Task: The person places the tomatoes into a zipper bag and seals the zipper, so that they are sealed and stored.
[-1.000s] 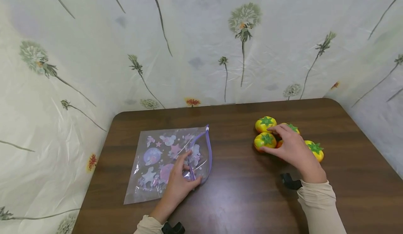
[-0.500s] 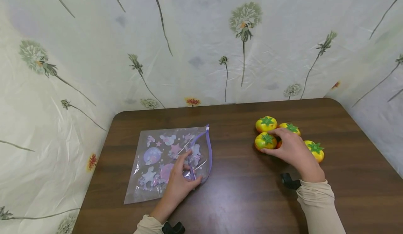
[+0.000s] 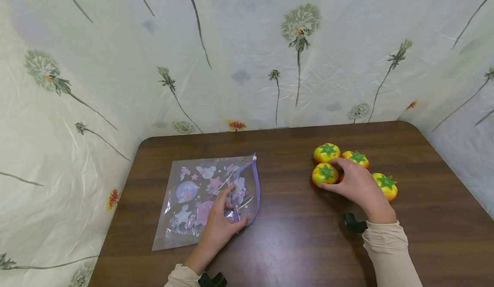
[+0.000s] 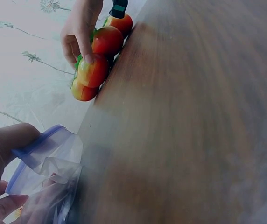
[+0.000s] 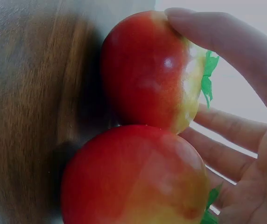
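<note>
A clear zip bag [image 3: 187,191] with pastel prints and a purple zip edge lies on the left of the table. My left hand [image 3: 219,229] holds its mouth, thumb and fingers spread at the purple edge [image 4: 35,151], and the bag gapes there. Over on the right, my right hand [image 3: 360,186] grips the front-left tomato [image 3: 325,173], yellow and red with a green leafy top. In the right wrist view the thumb presses that tomato's [image 5: 145,70] yellow shoulder, and the other fingers reach behind it. A second tomato [image 5: 133,182] sits against it.
More tomatoes stand close around the right hand: one behind [image 3: 327,152], one at the back right [image 3: 356,158] and one to the right [image 3: 386,186]. Another is mostly hidden under the hand. Dandelion-patterned sheeting [image 3: 239,55] rises behind the brown wooden table [image 3: 285,240].
My right hand's fingers have closed in on the front-left tomato, moving slightly left and down off the tomatoes behind. The left hand and the zip bag have stayed put.
</note>
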The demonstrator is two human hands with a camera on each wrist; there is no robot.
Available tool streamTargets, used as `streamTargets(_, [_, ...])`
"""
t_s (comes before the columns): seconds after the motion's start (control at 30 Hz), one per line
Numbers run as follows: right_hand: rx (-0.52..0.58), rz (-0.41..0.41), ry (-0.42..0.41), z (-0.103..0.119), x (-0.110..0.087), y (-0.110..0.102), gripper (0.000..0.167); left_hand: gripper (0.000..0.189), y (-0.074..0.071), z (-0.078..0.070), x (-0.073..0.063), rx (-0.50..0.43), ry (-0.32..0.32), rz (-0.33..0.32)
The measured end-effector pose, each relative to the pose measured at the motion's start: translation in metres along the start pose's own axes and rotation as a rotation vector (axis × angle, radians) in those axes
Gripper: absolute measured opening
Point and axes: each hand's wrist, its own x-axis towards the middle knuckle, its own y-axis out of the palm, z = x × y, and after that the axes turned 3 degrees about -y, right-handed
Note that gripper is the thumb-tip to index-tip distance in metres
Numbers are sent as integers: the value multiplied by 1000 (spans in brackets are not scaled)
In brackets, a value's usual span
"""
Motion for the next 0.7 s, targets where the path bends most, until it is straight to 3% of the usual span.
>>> streamTargets(0.2, [-5, -8, -43, 2, 0, 2, 84, 89, 0, 1, -1, 4, 4, -4])
streamTargets(0.43, [34, -85, -165, 6, 5, 10, 80, 88, 1, 1, 0, 4, 13, -4])
streamTargets(0.7, [88, -150, -236, 12, 9, 23, 73, 88, 0, 2, 0, 8, 6, -5])
